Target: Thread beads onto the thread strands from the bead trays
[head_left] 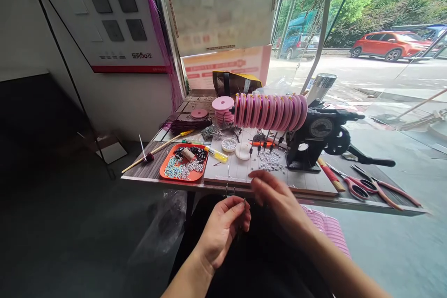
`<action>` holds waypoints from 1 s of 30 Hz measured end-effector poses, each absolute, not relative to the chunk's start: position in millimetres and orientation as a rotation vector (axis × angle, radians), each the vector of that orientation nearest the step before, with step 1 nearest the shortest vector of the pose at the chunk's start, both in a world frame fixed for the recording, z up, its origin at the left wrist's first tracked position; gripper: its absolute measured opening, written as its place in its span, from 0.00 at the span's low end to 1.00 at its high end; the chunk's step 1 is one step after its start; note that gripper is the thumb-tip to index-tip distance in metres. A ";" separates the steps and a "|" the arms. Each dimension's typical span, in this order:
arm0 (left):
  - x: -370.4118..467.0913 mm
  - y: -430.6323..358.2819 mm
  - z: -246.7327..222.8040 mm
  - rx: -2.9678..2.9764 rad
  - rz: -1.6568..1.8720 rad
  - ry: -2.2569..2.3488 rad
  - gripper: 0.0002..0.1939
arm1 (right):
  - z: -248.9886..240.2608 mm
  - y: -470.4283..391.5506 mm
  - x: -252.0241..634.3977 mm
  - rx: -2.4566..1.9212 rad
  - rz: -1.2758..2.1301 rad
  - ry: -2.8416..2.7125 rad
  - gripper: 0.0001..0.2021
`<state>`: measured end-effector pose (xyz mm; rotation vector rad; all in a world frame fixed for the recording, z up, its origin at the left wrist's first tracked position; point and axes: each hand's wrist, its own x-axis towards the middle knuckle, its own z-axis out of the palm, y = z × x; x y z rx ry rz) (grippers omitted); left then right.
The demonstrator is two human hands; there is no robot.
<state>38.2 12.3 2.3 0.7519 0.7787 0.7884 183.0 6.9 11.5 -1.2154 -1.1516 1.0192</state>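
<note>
My left hand (225, 223) is held above my lap, just off the table's front edge. Its thumb and fingers pinch something small and dark, too small to name. To the right of it hovers my right hand (279, 198), fingers stretched out and slightly bent, with nothing visible in them. Its fingertips are near loose white beads (270, 160) on a pale board (223, 174). Over the board, several dark weighted threads hang from a row of pink spools (270, 111) mounted on a black hand-cranked winder (310, 135).
At the left, an orange tray (164, 174) holds beads and a cork-coloured roll. A small dish of white beads (229, 145) and a yellow-handled tool (218, 154) lie beside it. Red-handled scissors (356, 188) and pliers (387, 191) rest at the right edge. Another pink spool (222, 104) stands behind.
</note>
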 end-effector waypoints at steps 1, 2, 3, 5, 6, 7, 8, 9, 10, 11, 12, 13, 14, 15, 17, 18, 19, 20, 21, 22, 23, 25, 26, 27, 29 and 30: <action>39.2 14.6 2.3 0.814 0.820 0.810 0.08 | 17.4 15.1 189.7 -1.267 0.879 -1.162 0.14; 40.0 16.8 2.3 0.874 0.851 0.841 0.07 | 23.3 24.2 195.8 -1.299 0.779 -1.162 0.14; 40.5 18.9 2.5 0.924 0.880 0.867 0.07 | 29.0 33.6 200.8 -1.318 0.714 -1.162 0.14; 40.5 22.1 3.8 1.046 0.935 0.949 0.12 | 38.2 51.2 206.4 -1.341 0.649 -1.175 0.14; 40.3 23.1 5.4 1.132 0.964 1.008 0.15 | 41.4 58.4 207.0 -1.350 0.630 -1.184 0.14; 40.1 23.8 7.7 1.232 0.994 1.068 0.17 | 43.7 64.0 206.5 -1.356 0.620 -1.187 0.14; 40.3 24.6 10.9 1.337 1.030 1.117 0.17 | 45.1 68.0 205.2 -1.356 0.615 -1.186 0.13; 41.2 25.6 15.1 1.432 1.073 1.146 0.17 | 46.0 70.0 203.8 -1.353 0.611 -1.180 0.12; 42.9 27.1 20.2 1.502 1.118 1.146 0.15 | 46.6 70.3 202.5 -1.343 0.610 -1.172 0.11; 45.8 29.2 25.8 1.535 1.159 1.118 0.13 | 47.4 69.1 201.8 -1.329 0.611 -1.165 0.11; 49.9 32.1 31.6 1.549 1.194 1.076 0.11 | 48.5 66.7 201.8 -1.311 0.615 -1.159 0.11; 55.1 35.7 37.3 1.548 1.212 1.033 0.10 | 50.2 63.6 202.5 -1.290 0.624 -1.156 0.11; 61.2 39.8 42.3 1.536 1.216 0.990 0.09 | 52.5 60.2 203.6 -1.267 0.641 -1.155 0.11; 67.8 44.2 46.5 1.509 1.216 0.948 0.10 | 55.3 56.8 205.1 -1.245 0.667 -1.154 0.11; 81.1 52.1 51.3 1.445 1.196 0.876 0.09 | 61.5 51.3 208.0 -1.209 0.739 -1.150 0.11; 86.8 55.0 52.0 1.417 1.176 0.843 0.08 | 64.2 49.5 209.1 -1.191 0.780 -1.144 0.12; 91.4 56.7 51.9 1.392 1.151 0.811 0.07 | 66.4 48.2 209.6 -1.174 0.823 -1.134 0.12; 94.4 57.0 51.1 1.366 1.124 0.781 0.06 | 67.7 47.4 209.6 -1.156 0.865 -1.120 0.12; 95.8 55.9 49.7 1.328 1.098 0.752 0.06 | 68.1 46.9 209.1 -1.137 0.912 -1.106 0.12; 95.3 53.4 48.0 1.280 1.073 0.728 0.08 | 67.8 46.6 208.1 -1.116 0.963 -1.093 0.13; 93.2 49.5 45.8 1.225 1.040 0.708 0.09 | 67.0 46.5 206.7 -1.093 1.019 -1.079 0.14; 85.0 38.7 40.3 1.106 0.934 0.676 0.12 | 65.0 45.9 203.4 -1.047 1.127 -1.051 0.15; 79.5 32.4 36.8 1.046 0.859 0.661 0.13 | 64.2 45.5 202.0 -1.024 1.173 -1.035 0.16; 73.5 26.0 33.0 0.990 0.781 0.647 0.14 | 63.7 45.1 201.0 -1.005 1.210 -1.019 0.16; 61.4 14.7 24.8 0.878 0.661 0.634 0.14 | 63.7 44.2 200.3 -0.977 1.256 -0.986 0.17; 55.8 10.2 20.6 0.826 0.638 0.637 0.13 | 63.9 43.8 200.5 -0.967 1.270 -0.971 0.17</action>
